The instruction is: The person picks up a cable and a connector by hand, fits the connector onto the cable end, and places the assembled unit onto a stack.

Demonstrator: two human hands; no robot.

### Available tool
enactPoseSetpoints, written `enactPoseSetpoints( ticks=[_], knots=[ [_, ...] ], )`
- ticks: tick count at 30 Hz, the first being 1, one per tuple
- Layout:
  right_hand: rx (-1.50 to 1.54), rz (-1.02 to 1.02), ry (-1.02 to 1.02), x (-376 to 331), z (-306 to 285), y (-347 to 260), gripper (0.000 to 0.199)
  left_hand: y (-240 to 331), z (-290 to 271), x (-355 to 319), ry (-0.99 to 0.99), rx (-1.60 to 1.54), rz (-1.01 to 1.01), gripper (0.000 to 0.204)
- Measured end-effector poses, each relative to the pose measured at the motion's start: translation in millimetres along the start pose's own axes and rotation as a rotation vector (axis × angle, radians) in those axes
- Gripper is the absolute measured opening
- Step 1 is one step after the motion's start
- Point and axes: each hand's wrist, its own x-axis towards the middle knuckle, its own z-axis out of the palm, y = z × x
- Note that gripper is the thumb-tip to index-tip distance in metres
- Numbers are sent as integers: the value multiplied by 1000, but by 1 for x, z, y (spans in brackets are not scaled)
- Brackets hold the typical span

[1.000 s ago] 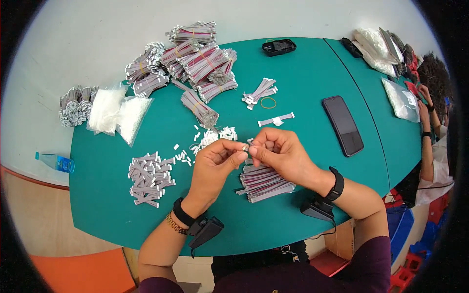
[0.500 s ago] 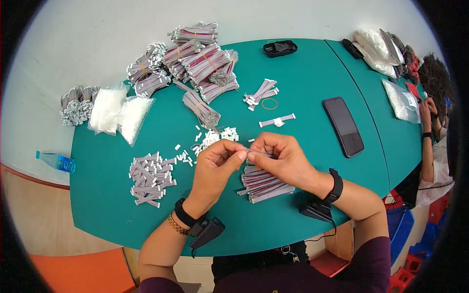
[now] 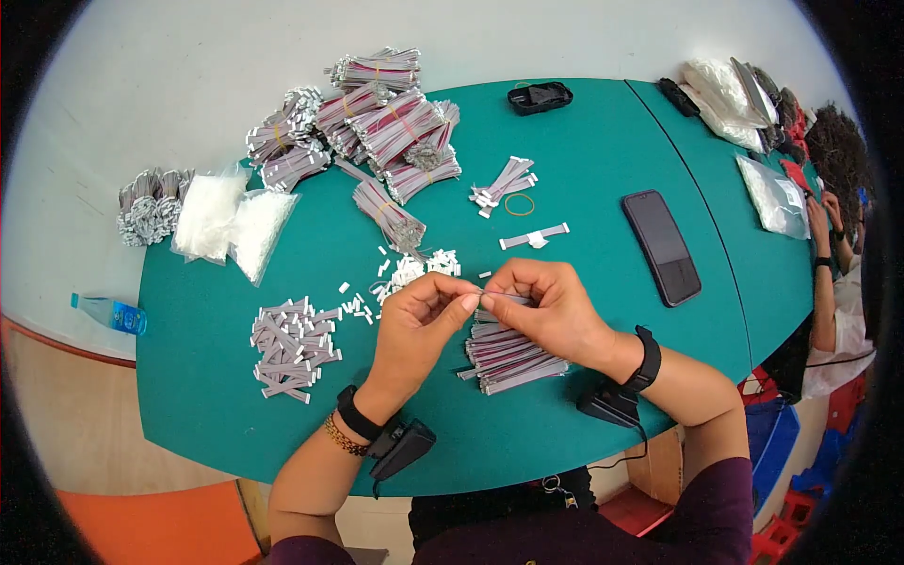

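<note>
My left hand (image 3: 419,320) and my right hand (image 3: 546,306) meet fingertip to fingertip above the middle of the table. Between the right thumb and fingers runs a thin grey ribbon cable (image 3: 514,298). The left thumb and forefinger pinch at its end; whatever small piece they grip is hidden. Below the right hand lies a stack of grey ribbon cables (image 3: 513,356). Just beyond the left hand is a heap of small white connectors (image 3: 414,270). To its left, short cables with white ends (image 3: 294,344) form a loose pile.
Banded cable bundles (image 3: 395,127) are heaped at the back, beside bags of white pieces (image 3: 209,212). A phone (image 3: 662,247) lies at right, near a rubber band (image 3: 519,204) and a black case (image 3: 540,97). A bottle (image 3: 111,313) lies far left. Another person's hands (image 3: 829,212) show far right.
Both hands stay almost in place, with the fingertips shifting slightly at the cable end. The whole view has dropped by a few pixels.
</note>
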Motion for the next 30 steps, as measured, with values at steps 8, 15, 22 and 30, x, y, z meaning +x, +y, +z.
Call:
enactPoseSetpoints(
  ticks=[8,15,22,30],
  knots=[
    [202,80,-41,2,-7,-11,9,5,-4,3,-51,-115,-8,16],
    [234,127,-69,3,-12,-9,9,4,-6,2,-92,-145,-33,20],
    [211,116,-111,2,-9,-6,10,4,-5,2,-106,-188,-57,20],
    [191,111,-132,2,-9,-7,11,6,-4,0,-110,-206,-79,20]
  ],
)
